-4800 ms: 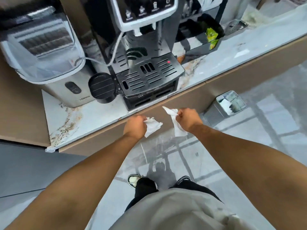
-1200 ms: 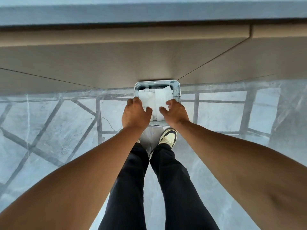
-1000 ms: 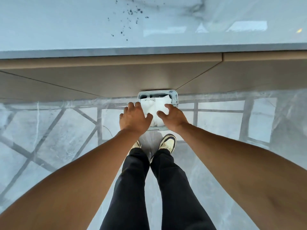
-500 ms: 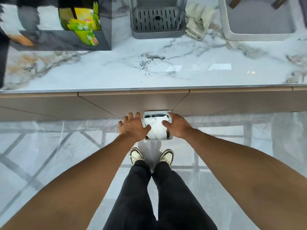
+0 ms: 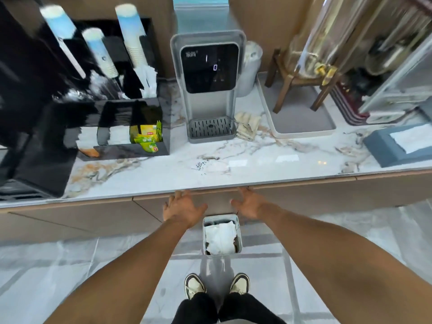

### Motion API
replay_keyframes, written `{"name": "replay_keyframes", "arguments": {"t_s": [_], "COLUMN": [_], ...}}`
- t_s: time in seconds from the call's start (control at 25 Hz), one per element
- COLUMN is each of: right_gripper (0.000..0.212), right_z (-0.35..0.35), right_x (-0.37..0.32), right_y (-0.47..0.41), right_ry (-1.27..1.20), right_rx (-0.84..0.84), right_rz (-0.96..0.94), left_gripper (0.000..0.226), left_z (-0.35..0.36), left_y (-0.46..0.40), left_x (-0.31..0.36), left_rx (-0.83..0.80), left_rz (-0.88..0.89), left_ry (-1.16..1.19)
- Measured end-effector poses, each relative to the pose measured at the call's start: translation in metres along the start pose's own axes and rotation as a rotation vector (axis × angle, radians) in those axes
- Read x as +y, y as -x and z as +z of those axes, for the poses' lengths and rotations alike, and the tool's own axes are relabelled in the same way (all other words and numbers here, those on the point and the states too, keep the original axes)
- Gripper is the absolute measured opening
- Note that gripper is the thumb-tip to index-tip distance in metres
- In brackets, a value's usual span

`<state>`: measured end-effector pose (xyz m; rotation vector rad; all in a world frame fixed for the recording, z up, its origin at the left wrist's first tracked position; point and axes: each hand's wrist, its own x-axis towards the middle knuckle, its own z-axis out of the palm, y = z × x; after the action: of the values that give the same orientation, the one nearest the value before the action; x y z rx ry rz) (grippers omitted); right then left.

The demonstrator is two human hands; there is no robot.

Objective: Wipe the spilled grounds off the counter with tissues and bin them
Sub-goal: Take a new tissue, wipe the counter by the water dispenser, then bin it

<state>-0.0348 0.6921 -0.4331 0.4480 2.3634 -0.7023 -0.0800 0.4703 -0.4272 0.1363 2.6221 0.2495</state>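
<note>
A small metal bin (image 5: 239,239) stands on the floor against the counter front, with crumpled white tissues (image 5: 221,238) inside. My left hand (image 5: 182,209) and my right hand (image 5: 251,204) hover above and on either side of the bin, fingers spread, holding nothing. A small patch of dark grounds (image 5: 201,165) lies on the marble counter (image 5: 268,167) in front of the water dispenser. A blue-grey tissue box (image 5: 397,145) sits at the counter's right end.
A grey water dispenser (image 5: 208,85) stands at the back centre with a folded cloth (image 5: 247,125) beside it. A black organiser (image 5: 121,127) with cups and tea bags is on the left, and a glass drink dispenser on a wooden stand over a grey tray (image 5: 301,118) on the right.
Both hands carried tissues from the counter edge to the bin, pushed them in, then let go and rose open. The view lifted from the bin to the counter.
</note>
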Motion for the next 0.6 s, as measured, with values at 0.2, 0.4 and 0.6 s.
{"name": "replay_keyframes", "arguments": {"t_s": [0.2, 0.4, 0.6], "right_gripper": [0.074, 0.075, 0.078], "right_z": [-0.042, -0.087, -0.156], "right_x": [-0.026, -0.026, -0.024], "right_y": [0.014, 0.030, 0.049], "right_ry": [0.004, 0.075, 0.122], "right_rx": [0.128, 0.223, 0.365], "right_rz": [-0.040, 0.009, 0.012], "left_gripper": [0.078, 0.082, 0.081], "left_z": [-0.049, -0.095, -0.158], "left_y": [-0.009, -0.022, -0.031], "left_x": [0.016, 0.055, 0.093], "left_rx": [0.086, 0.157, 0.266], "left_rz": [0.063, 0.176, 0.317], "left_ry": [-0.059, -0.067, -0.098]}}
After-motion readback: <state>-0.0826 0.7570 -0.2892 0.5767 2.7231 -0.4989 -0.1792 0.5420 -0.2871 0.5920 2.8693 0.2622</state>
